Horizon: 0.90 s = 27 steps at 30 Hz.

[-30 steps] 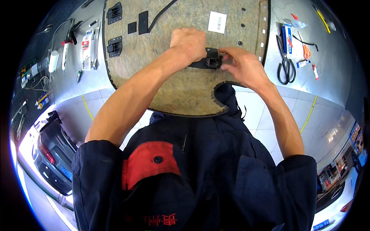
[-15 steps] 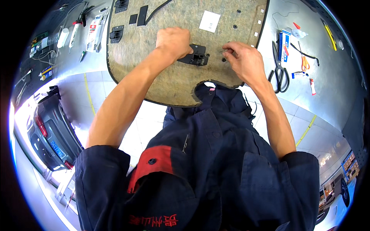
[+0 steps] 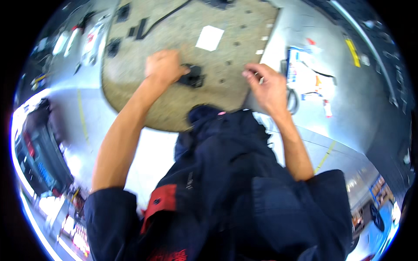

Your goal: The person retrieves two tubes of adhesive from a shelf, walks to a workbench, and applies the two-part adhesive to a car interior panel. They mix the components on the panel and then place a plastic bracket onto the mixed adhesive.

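My left hand (image 3: 163, 67) is closed in a fist over the fibre-covered panel (image 3: 150, 93). Its thumb side rests against a black plastic bracket (image 3: 194, 77), whose left end it covers. Off to the right, my right hand (image 3: 269, 87) hovers by the panel's right edge. Thumb and forefinger there are drawn together in a pinch; whatever may lie between them is blurred. A white paper sheet (image 3: 210, 38) lies on the panel beyond both hands.
Black strips (image 3: 141, 28) and black brackets (image 3: 114, 47) sit on the panel's left part. Right of it, the metal bench (image 3: 348, 104) carries a blue-and-white box (image 3: 294, 63), small tubes and scissors. A dark car (image 3: 43, 145) stands at the lower left.
The whole view has shifted, so the panel appears farther left and lower, and blurred. My right hand has moved rightward off the panel's small holes to its edge. My left hand stays at the bracket.
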Each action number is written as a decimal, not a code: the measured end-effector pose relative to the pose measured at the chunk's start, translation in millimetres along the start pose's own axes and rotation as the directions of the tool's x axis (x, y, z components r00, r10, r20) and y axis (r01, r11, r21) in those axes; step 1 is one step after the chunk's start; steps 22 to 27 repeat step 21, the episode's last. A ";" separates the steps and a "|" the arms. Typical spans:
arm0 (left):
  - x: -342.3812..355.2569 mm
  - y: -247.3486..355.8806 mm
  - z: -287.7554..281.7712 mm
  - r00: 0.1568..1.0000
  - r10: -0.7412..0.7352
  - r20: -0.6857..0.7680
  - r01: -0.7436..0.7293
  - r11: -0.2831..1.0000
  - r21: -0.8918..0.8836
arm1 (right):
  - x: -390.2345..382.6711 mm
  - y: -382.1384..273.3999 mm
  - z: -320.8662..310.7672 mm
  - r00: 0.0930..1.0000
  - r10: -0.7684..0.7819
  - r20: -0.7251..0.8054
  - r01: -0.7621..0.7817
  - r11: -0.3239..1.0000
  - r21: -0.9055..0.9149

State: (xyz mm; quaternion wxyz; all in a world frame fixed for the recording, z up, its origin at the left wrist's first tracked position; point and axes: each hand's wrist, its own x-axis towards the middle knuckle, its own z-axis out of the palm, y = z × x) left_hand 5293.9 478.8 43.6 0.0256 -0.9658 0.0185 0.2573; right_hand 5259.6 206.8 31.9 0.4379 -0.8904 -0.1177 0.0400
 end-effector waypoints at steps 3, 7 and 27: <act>-5.2 1.9 -7.7 0.985 -0.151 0.083 0.153 0.988 -0.015 | -15.9 17.3 -19.9 0.981 0.176 -0.084 -0.178 0.984 -0.013; -5.1 6.6 -8.8 0.981 -0.170 0.089 0.171 0.985 -0.007 | -42.8 69.1 -51.1 0.813 0.448 -0.372 -0.430 0.893 0.136; -3.7 5.0 -1.6 0.973 -0.197 0.122 0.202 0.979 -0.024 | -13.5 113.5 -64.6 0.815 0.497 -0.297 -0.547 0.829 -0.115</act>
